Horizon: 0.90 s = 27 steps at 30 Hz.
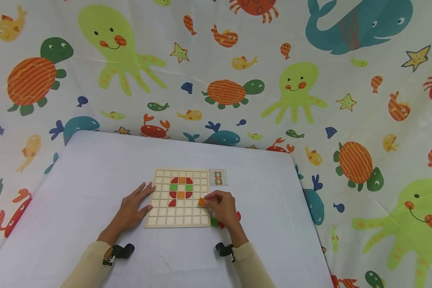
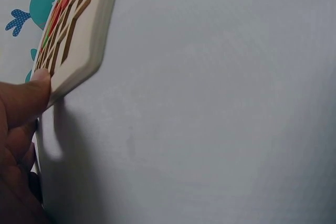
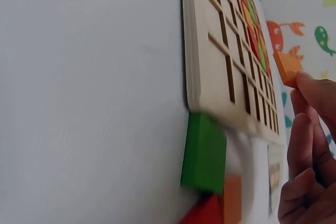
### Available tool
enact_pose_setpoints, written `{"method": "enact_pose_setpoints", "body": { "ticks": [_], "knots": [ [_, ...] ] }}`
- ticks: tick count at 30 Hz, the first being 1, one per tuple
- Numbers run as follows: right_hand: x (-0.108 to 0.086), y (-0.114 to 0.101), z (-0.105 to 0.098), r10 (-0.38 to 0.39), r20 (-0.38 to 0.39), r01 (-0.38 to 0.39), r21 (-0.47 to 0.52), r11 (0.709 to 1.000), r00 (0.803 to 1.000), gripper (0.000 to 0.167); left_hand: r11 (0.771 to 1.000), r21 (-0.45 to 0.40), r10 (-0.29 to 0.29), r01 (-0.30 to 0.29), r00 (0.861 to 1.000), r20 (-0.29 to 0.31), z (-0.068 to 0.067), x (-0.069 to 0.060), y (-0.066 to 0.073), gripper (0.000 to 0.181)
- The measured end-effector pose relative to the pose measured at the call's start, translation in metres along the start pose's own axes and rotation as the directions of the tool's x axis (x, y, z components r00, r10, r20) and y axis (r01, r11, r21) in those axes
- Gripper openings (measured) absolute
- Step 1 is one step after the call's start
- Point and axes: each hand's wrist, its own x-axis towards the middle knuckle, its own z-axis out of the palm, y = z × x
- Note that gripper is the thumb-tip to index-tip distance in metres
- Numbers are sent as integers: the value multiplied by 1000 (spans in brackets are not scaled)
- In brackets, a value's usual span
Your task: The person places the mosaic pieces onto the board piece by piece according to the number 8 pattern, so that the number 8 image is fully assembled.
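Observation:
A wooden grid board (image 1: 158,222) lies on the white table. Red, green and orange pieces form a ring (image 1: 181,188) in its upper middle cells, with a red rounded piece (image 1: 172,203) just below on the left. My left hand (image 1: 131,210) rests against the board's left edge, thumb (image 2: 37,90) and fingertips touching it. Between thumb and fingers my right hand (image 1: 223,206) pinches an orange square tile (image 3: 288,69), held above the board's right side. Beneath that hand, a green block (image 3: 205,153), a red piece (image 3: 205,211) and an orange piece (image 3: 232,199) lie beside the board.
A small pattern card (image 1: 218,177) with a printed grid lies at the board's upper right corner. Behind the white table (image 1: 104,160) hangs a curtain (image 1: 201,60) printed with sea animals. Dark wrist cameras (image 1: 123,251) are worn on both wrists.

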Motion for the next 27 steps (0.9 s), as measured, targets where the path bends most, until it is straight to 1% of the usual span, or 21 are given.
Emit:
{"method": "enact_pose_setpoints", "body": {
  "ticks": [6,10,13,16,20,24,27],
  "knots": [
    [3,-10,22,-34,39,34,3,999,999,8,1000,-7,4,-4,1000,0,0,-1,0,72],
    [5,-17,36,-67,60,68,-11,998,996,9,1000,-3,6,-6,1000,-1,1,0,0,72],
    [6,-22,45,-68,66,70,-28,997,995,9,1000,-2,7,-7,1000,-4,1,0,1,73],
    [7,-27,54,-61,59,64,-56,996,996,9,1000,-6,11,-11,1000,-8,0,0,1,73],
    [9,-29,63,-68,44,73,-129,989,997,7,1000,-9,25,-26,1000,-18,0,0,1,73],
    [10,-29,69,-78,36,83,-185,979,996,6,999,-6,45,-45,998,-31,0,0,1,72],
    [11,-30,73,-80,33,85,-211,974,996,6,999,-1,48,-48,998,-31,0,0,1,73]
  ]
}}
